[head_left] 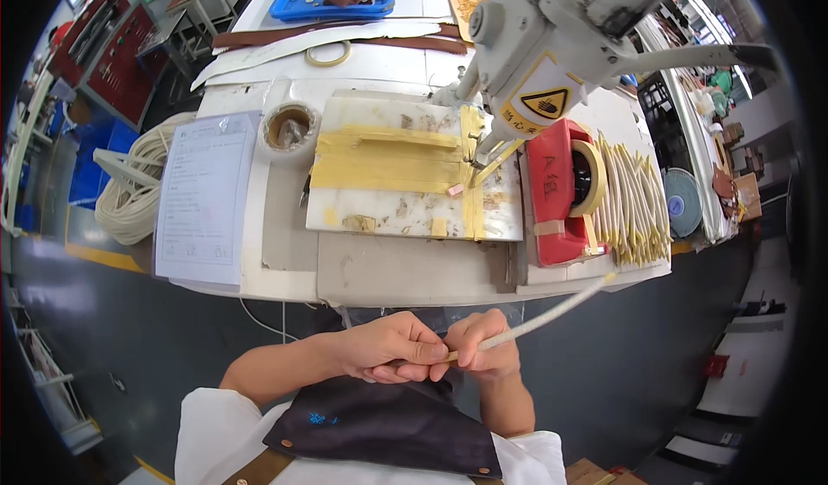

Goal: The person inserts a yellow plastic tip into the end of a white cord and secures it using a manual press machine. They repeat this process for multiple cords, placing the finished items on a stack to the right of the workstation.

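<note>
- Head view shows both hands held together below the table edge (414, 300), well short of the sewing machine (535, 45).
- Your left hand (388, 347) has its fingers curled shut around the near end of the cream cord (539, 319).
- Your right hand (485, 347) pinches the cord just beside the left; the far end slants up to the right.
- Keep both grips close together so the end stays straight.
- Keep the free length clear of the red tape dispenser (561, 192) and the cut cord pieces (634, 205).

My fingers (412, 353) hide the near end of the white cord (552, 312). The sewing machine (552, 45) is cut off at the top edge.
</note>
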{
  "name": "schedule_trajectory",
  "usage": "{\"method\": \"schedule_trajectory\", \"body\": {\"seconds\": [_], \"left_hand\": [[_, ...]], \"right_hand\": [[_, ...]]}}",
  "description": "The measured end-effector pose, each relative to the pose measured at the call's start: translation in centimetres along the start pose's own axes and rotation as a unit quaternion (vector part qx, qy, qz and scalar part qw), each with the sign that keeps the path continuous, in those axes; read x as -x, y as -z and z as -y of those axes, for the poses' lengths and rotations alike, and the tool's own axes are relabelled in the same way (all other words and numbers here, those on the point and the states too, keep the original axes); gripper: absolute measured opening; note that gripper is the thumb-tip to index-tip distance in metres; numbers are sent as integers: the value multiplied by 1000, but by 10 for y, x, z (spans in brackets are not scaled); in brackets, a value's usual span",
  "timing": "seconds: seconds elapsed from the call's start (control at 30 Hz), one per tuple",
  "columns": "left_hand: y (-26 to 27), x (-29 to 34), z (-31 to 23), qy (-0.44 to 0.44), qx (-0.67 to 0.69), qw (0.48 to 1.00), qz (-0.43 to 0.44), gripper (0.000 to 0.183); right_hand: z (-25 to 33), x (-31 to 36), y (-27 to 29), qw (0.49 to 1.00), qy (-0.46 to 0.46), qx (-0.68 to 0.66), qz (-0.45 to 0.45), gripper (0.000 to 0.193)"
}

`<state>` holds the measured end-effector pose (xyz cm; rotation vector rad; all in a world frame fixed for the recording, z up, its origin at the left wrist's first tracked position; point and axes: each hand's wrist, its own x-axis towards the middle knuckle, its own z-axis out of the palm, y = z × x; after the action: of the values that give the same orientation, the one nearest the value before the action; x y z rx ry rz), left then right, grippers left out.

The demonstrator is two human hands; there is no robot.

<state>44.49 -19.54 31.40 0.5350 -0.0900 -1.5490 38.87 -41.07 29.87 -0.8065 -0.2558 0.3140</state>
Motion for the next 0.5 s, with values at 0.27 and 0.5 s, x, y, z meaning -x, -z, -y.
{"method": "schedule_trajectory", "body": {"seconds": [0.27,0.5], "left_hand": [[-35,62,4,-260,-206,867,-373,18],[-37,124,9,-370,-407,642,-535,20]], "right_hand": [[38,-28,3,987,32,77,-140,30],[27,-52,2,984,24,131,-120,19]]}}
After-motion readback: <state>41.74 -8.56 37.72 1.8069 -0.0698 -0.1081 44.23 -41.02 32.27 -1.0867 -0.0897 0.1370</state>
